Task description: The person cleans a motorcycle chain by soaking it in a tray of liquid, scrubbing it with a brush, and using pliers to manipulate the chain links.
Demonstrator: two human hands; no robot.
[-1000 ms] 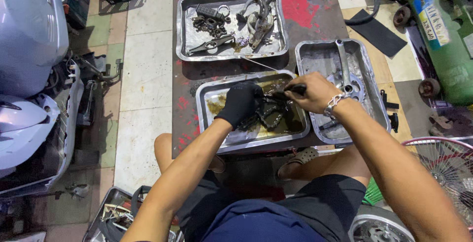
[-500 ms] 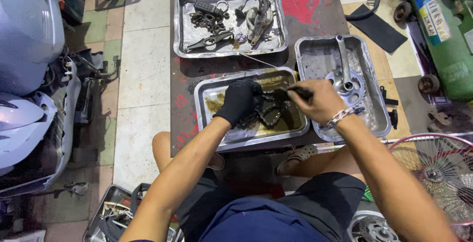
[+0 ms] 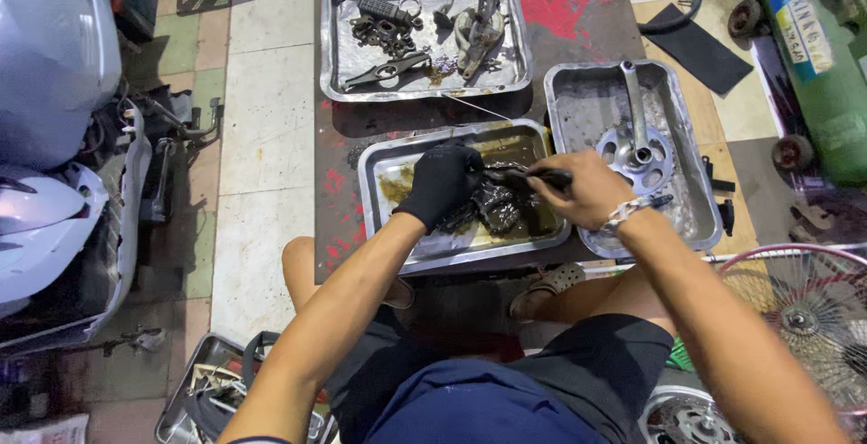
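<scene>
The gloved left hand (image 3: 442,182) is gripping a greasy metal part (image 3: 495,205) in the near tray (image 3: 388,168). The right hand (image 3: 582,186) is closed around a brush (image 3: 533,175). The part looks heavy and slippery, so holding its edges seems best.

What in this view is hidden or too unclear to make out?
- The dark greasy part in the middle tray, head view: both hands cover it, so its shape is unclear.
- The tool's working end in the right hand: lost against that part.
- The left hand in a black glove: its grip is hidden underneath.
- The fan guard: cut off by the right edge.

R hand (image 3: 585,189) w/ brush (image 3: 533,176) shifted left over greasy part (image 3: 495,205).
</scene>
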